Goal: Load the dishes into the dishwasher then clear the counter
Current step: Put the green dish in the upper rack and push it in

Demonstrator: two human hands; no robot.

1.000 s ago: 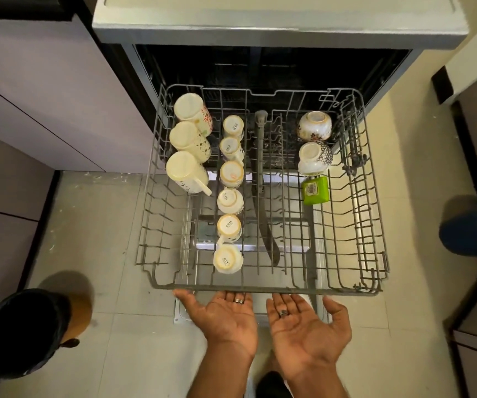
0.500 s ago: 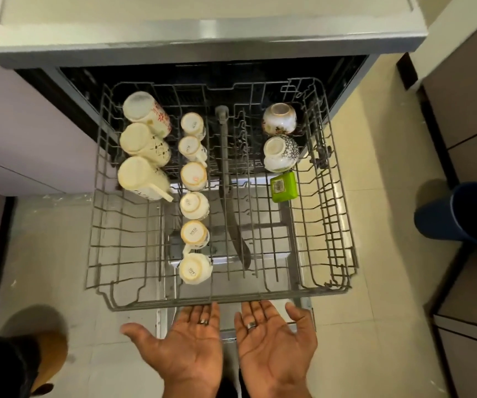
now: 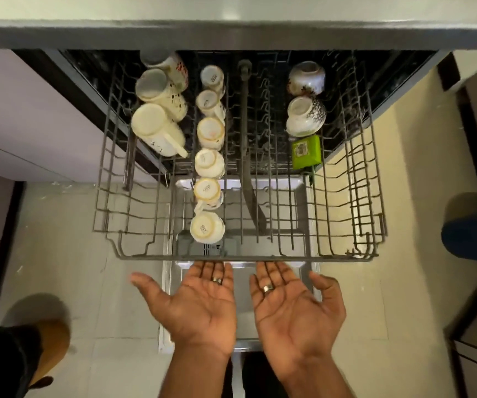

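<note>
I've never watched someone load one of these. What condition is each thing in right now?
Grey wire dishwasher rack: pulled out, part loaded.
Cream ceramic cups: upside down, in a row.
Patterned bowls: upside down.
Green box: lying in rack.
Left hand: open, palm up.
Right hand: open, palm up.

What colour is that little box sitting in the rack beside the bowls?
Bright green, with a paler label on top. The box shows clearly in the head view, its only view.

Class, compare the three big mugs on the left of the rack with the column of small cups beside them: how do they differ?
The big mugs are taller, wider and number three; the small cups number six. The mugs lean tilted; the cups sit more squarely. Both are cream and upside down in the rack.
</note>
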